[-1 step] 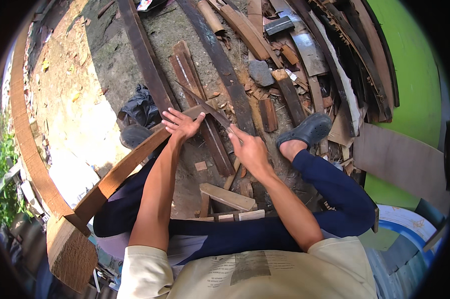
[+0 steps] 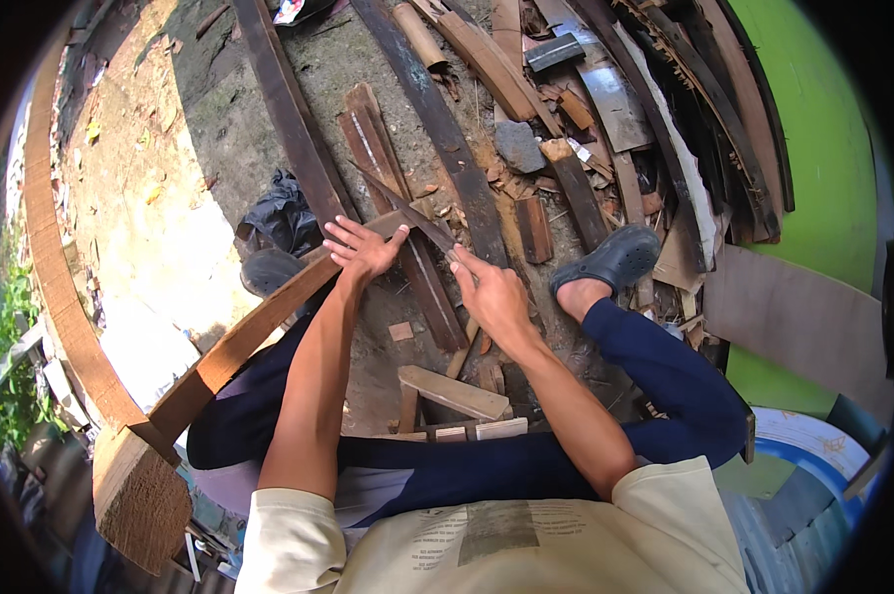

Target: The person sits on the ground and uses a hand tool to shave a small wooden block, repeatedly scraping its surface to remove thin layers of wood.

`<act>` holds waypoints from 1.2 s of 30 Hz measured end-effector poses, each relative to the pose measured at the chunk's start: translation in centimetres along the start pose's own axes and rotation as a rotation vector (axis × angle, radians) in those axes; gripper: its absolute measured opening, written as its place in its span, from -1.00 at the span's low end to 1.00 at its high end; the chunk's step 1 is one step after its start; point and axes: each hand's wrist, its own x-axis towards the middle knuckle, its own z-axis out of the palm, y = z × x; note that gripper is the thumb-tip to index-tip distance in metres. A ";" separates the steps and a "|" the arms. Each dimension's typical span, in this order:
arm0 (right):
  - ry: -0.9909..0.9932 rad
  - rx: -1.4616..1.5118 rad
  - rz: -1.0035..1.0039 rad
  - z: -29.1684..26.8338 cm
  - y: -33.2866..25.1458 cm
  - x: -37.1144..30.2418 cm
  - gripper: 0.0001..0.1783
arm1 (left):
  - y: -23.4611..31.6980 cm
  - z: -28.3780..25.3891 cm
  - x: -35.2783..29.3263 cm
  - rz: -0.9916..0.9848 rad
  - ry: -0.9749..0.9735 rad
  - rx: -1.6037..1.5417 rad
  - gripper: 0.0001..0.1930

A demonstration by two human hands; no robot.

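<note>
A long squared wooden beam slants from the lower left up to the middle. My left hand lies flat on it near its far end, fingers spread and thumb out. My right hand is closed round the near end of a handsaw; its grip is hidden in the fingers. The dark, tapering blade lies across the beam's far end, just beyond my left thumb, its tip pointing up and left. Its teeth are too fine to make out. Beneath the blade, a dark grooved plank rests on the ground.
Dark planks run away across the ground. Wood scraps, a grey stone and stacked boards are at the right, by a green wall. A thick timber stands lower left. Short offcuts lie before me. A black plastic bag is at left.
</note>
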 end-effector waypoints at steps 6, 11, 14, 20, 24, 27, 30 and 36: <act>-0.064 0.062 0.102 -7.2 3.5 -8.4 -0.64 | 0.0 -1.2 0.4 -0.004 -0.020 -0.012 0.55; -0.018 0.141 0.020 -3.9 4.2 -3.0 -0.63 | 0.9 -1.7 0.5 -0.008 -0.007 -0.012 0.54; -0.147 0.083 0.094 -2.8 0.7 1.5 -0.60 | 1.2 -1.5 0.1 -0.006 0.005 -0.005 0.53; 0.055 0.174 -0.056 -6.2 4.2 -7.1 -0.61 | 0.2 -1.6 0.3 -0.013 0.016 -0.020 0.54; 0.034 0.130 -0.041 -5.3 5.1 -5.6 -0.58 | -0.3 -1.2 0.9 -0.025 0.018 0.005 0.56; -0.064 0.129 0.065 -3.1 3.2 -0.6 -0.57 | 0.9 -1.3 0.3 -0.016 -0.020 -0.002 0.55; -0.041 0.081 0.033 -2.1 2.4 -0.9 -0.57 | 1.0 -1.6 0.3 -0.004 0.007 -0.015 0.54; 0.049 0.133 0.000 -6.8 4.8 -9.7 -0.60 | 0.3 -1.5 0.2 -0.013 0.010 -0.001 0.53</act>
